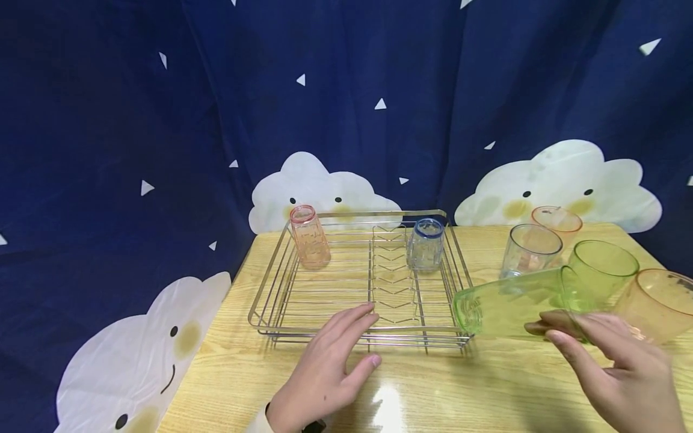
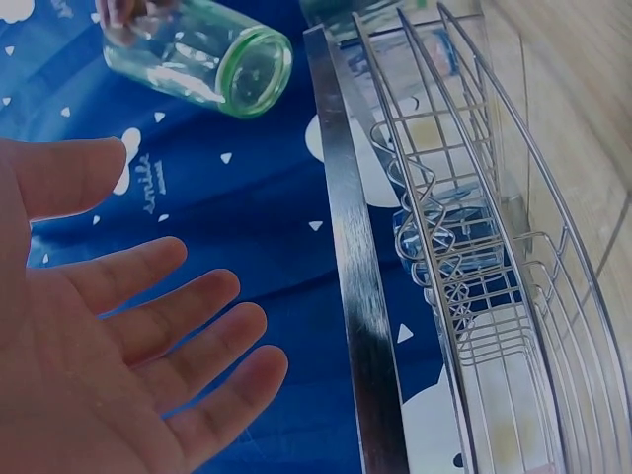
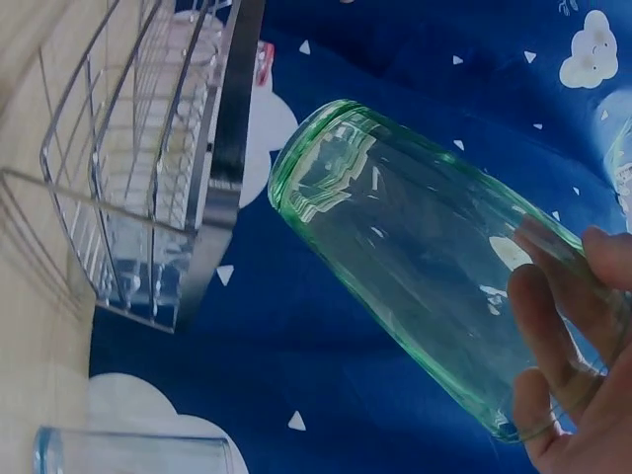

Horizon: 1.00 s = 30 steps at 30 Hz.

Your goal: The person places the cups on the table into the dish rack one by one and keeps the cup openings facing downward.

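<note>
My right hand (image 1: 622, 355) grips a clear green drinking glass (image 1: 503, 304) near its open end. The glass lies tipped on its side in the air, its thick base pointing left at the right front corner of a wire dish rack (image 1: 433, 329). In the right wrist view, fingers and thumb pinch the wall of the green glass (image 3: 415, 247). My left hand (image 1: 330, 367) holds nothing; its fingers are spread by the rack's front rim. Inside the rack, a pink glass (image 1: 311, 240) stands at the back left and a blue-rimmed glass (image 1: 426, 249) at the back right.
Right of the rack, several glasses stand on the wooden table (image 1: 411, 391): a clear one (image 1: 527, 252), a red-rimmed one (image 1: 568, 225), another green one (image 1: 603, 264) and an orange one (image 1: 660, 313). A dark blue curtain (image 1: 335, 48) with clouds hangs behind.
</note>
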Available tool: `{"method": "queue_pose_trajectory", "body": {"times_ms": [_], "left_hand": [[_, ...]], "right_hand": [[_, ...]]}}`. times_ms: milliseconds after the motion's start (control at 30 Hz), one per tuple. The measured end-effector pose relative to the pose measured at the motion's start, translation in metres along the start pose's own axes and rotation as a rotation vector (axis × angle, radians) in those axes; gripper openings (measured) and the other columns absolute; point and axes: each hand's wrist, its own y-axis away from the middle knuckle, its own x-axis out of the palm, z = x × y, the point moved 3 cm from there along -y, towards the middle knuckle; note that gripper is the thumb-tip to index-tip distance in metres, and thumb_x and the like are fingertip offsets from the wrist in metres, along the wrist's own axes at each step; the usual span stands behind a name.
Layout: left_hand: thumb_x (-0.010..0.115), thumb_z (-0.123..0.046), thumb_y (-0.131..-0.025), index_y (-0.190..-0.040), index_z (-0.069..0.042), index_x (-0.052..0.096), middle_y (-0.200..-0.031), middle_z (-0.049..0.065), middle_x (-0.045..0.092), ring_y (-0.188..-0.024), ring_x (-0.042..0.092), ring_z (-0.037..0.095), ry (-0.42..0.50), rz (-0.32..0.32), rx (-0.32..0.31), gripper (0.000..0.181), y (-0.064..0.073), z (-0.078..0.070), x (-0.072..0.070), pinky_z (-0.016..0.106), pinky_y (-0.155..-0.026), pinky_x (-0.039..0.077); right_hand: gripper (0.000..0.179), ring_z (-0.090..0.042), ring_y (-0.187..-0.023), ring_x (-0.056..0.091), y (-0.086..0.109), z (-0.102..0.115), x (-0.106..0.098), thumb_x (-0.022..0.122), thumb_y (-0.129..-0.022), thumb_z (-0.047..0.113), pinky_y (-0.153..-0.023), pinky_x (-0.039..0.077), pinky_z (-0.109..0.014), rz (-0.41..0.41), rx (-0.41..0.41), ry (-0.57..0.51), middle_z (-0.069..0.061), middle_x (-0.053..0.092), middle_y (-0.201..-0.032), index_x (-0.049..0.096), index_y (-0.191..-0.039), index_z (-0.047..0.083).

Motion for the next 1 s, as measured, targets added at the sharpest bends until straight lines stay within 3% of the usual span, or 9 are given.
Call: {"method": "queue_pose_trajectory", "body": {"times_ms": [200, 300, 467, 767, 1000], "left_hand": [[0.069, -0.031, -0.089, -0.14, -0.015, 0.054, -0.151, -0.001, 0.05, -0.138, 0.05, 0.018, 0.001, -0.006, 0.011, 0.055, -0.001, -0.002, 0.001, 0.042, -0.111, 0.046], [0.068, -0.032, -0.09, -0.14, -0.015, 0.053, -0.151, -0.001, 0.049, -0.138, 0.05, 0.018, 0.001, 0.002, 0.01, 0.055, -0.001, -0.002, 0.001, 0.041, -0.112, 0.045], [0.066, -0.034, -0.091, -0.141, -0.016, 0.053, -0.152, -0.002, 0.048, -0.139, 0.049, 0.018, -0.003, 0.023, -0.001, 0.055, -0.001, -0.004, 0.001, 0.041, -0.113, 0.044], [0.067, -0.034, -0.091, -0.142, -0.014, 0.052, -0.15, 0.001, 0.051, -0.137, 0.051, 0.02, -0.001, 0.002, 0.046, 0.057, -0.002, -0.01, 0.003, 0.043, -0.113, 0.044], [0.07, -0.036, -0.088, -0.143, -0.016, 0.05, -0.147, 0.0, 0.054, -0.136, 0.051, 0.02, 0.018, 0.012, 0.039, 0.061, -0.001, -0.013, 0.007, 0.043, -0.11, 0.047]], "right_hand": [[0.022, 0.011, -0.092, 0.057, 0.003, 0.007, 0.008, 0.07, -0.083, -0.01, -0.082, 0.04, -0.002, 0.045, 0.043, -0.033, 0.027, 0.07, -0.101, 0.076, -0.1, 0.002], [0.021, 0.01, -0.091, 0.058, 0.003, 0.01, 0.012, 0.069, -0.083, -0.009, -0.081, 0.04, -0.002, 0.034, 0.023, -0.061, 0.026, 0.071, -0.1, 0.076, -0.1, 0.002], [0.013, 0.004, -0.096, 0.062, 0.003, 0.013, 0.021, 0.067, -0.088, -0.006, -0.085, 0.042, -0.006, 0.024, -0.056, -0.177, 0.012, 0.076, -0.097, 0.074, -0.097, -0.003], [0.022, -0.001, -0.095, 0.063, 0.01, 0.023, 0.034, 0.067, -0.082, -0.016, -0.084, 0.045, -0.008, 0.052, -0.032, -0.271, 0.009, 0.076, -0.094, 0.072, -0.099, -0.003], [0.017, -0.006, -0.097, 0.065, 0.012, 0.028, 0.042, 0.065, -0.084, -0.015, -0.085, 0.045, -0.013, 0.045, -0.082, -0.429, 0.0, 0.077, -0.094, 0.07, -0.099, -0.011]]}}
